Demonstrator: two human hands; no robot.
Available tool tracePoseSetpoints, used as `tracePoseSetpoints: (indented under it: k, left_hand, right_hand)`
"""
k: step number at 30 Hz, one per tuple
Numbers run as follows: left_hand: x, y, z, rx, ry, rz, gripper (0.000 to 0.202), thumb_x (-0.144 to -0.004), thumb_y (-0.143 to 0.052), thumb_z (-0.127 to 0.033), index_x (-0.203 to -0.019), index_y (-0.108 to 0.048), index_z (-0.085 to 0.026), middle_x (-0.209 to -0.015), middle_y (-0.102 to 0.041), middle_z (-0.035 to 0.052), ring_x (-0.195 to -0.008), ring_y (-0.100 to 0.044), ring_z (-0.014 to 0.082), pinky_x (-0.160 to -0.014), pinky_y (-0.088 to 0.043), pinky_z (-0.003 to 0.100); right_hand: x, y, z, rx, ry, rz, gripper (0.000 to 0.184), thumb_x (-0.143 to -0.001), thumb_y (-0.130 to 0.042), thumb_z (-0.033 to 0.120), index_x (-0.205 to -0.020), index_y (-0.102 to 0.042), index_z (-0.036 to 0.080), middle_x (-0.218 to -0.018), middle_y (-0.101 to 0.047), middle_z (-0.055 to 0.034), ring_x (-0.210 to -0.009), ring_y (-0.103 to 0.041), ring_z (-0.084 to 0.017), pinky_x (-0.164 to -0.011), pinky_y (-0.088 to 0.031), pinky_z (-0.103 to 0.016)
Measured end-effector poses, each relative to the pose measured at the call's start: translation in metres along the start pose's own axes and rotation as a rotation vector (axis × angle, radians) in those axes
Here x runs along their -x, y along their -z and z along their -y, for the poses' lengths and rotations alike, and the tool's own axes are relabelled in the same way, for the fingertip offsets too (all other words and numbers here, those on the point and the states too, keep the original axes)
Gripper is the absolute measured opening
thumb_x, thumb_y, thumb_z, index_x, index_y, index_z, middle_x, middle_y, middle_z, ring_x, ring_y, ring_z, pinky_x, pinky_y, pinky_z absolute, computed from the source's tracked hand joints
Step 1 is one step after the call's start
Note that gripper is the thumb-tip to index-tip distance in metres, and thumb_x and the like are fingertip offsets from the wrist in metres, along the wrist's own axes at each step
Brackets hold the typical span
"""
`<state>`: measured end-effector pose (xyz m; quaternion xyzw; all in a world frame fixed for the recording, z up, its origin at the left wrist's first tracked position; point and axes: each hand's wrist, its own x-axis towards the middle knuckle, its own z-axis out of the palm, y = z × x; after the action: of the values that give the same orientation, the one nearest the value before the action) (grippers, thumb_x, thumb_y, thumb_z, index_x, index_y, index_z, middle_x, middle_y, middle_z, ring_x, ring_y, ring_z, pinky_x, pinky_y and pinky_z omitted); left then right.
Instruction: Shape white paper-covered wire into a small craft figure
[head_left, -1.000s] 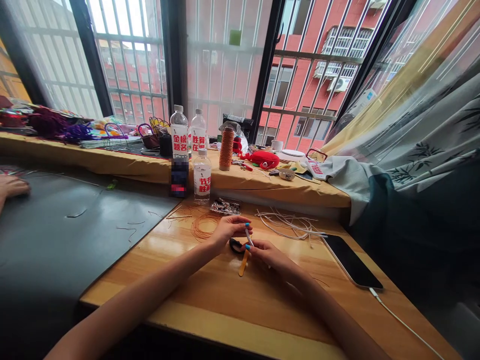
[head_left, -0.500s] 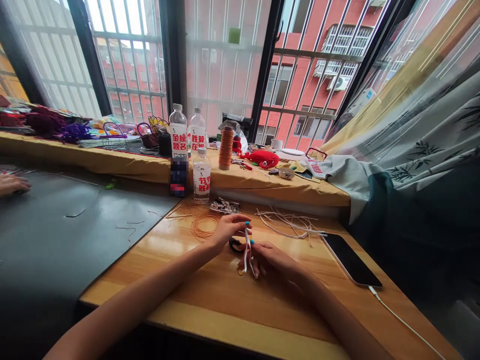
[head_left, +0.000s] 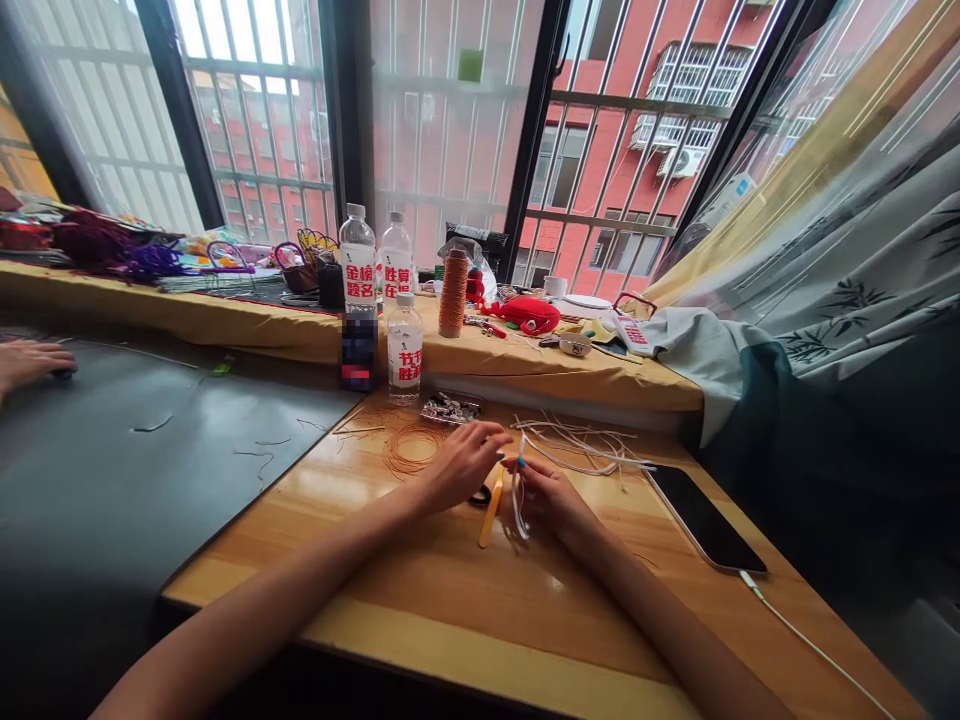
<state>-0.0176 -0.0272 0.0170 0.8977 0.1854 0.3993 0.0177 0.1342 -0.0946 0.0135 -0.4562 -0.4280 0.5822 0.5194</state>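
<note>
My right hand [head_left: 553,498] pinches a folded white cord [head_left: 516,505] between thumb and fingers. The cord's loose ends hang down over the table. My left hand [head_left: 466,462] hovers just left of it, thumb and fingertips apart, close to my right fingertips with nothing visible between them. Beneath my hands lies a slim yellow tool [head_left: 491,512], its kind unclear. Beside it is a black round object [head_left: 480,496], partly covered by my left hand. A coil of orange-brown wire or cord [head_left: 411,452] rests behind my left wrist.
Loose white cords [head_left: 577,445] and a charging phone [head_left: 705,520] lie to the right. A clear tray of small parts [head_left: 450,408] and a water bottle [head_left: 405,355] stand behind. On the sill is an orange thread spool [head_left: 452,295]. Another person's hand [head_left: 30,362] is at far left.
My left hand has come away from the top of the white cord. My right hand has moved slightly right with it, uncovering the yellow tool. The other person's hand reaches further in.
</note>
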Motion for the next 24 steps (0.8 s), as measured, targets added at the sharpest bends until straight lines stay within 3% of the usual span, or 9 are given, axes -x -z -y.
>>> tracePoseSetpoints:
  k: [2, 4, 11, 18, 24]
  left_hand:
    - [0.002, 0.004, -0.001, -0.193, -0.226, 0.102, 0.026, -0.081, -0.037, -0.015, -0.105, -0.047, -0.016, -0.103, -0.052, 0.0089, -0.095, -0.046, 0.0182, -0.084, -0.035, 0.033]
    - [0.004, 0.007, -0.004, -0.307, -0.369, 0.165, 0.026, -0.082, -0.036, -0.015, -0.106, -0.047, -0.017, -0.104, -0.052, 0.0082, -0.094, -0.046, 0.0178, -0.084, -0.034, 0.033]
    - [0.006, 0.005, -0.006, -0.397, -0.512, 0.139, 0.022, -0.083, -0.035, -0.014, -0.1, -0.049, -0.016, -0.102, -0.055, 0.0047, -0.096, -0.045, 0.0156, -0.086, -0.031, 0.031]
    - [0.004, 0.007, -0.006, -0.184, -0.383, 0.102, 0.019, -0.084, -0.037, -0.017, -0.095, -0.052, -0.015, -0.095, -0.059, 0.0051, -0.088, -0.048, 0.0148, -0.08, -0.036, 0.028]
    - [0.0, -0.004, -0.006, 0.137, -0.018, -0.018, 0.018, -0.082, -0.041, -0.024, -0.087, -0.056, -0.014, -0.073, -0.06, 0.0038, -0.071, -0.051, 0.0126, -0.067, -0.04, 0.023]
  right_hand:
    - [-0.001, 0.001, 0.0, -0.062, 0.019, -0.032, 0.021, -0.059, -0.067, 0.034, -0.072, -0.063, 0.018, -0.047, -0.041, 0.0068, -0.04, -0.031, -0.002, -0.038, -0.021, -0.015]
    - [-0.003, 0.003, 0.0, -0.104, 0.04, -0.04, 0.02, -0.056, -0.069, 0.03, -0.071, -0.064, 0.018, -0.049, -0.044, 0.0064, -0.042, -0.032, -0.002, -0.04, -0.023, -0.015]
    - [-0.004, 0.005, -0.001, -0.173, 0.034, -0.025, 0.023, -0.057, -0.069, 0.026, -0.078, -0.065, 0.018, -0.065, -0.055, 0.0022, -0.05, -0.041, -0.003, -0.045, -0.031, -0.015]
    - [-0.004, 0.005, -0.005, -0.173, 0.077, -0.034, 0.023, -0.059, -0.068, 0.028, -0.079, -0.066, 0.017, -0.068, -0.057, 0.0003, -0.056, -0.046, -0.006, -0.051, -0.037, -0.016]
    - [-0.002, 0.002, -0.004, 0.032, 0.154, -0.088, 0.027, -0.062, -0.064, 0.034, -0.084, -0.064, 0.018, -0.077, -0.06, -0.0012, -0.06, -0.052, -0.009, -0.051, -0.04, -0.019]
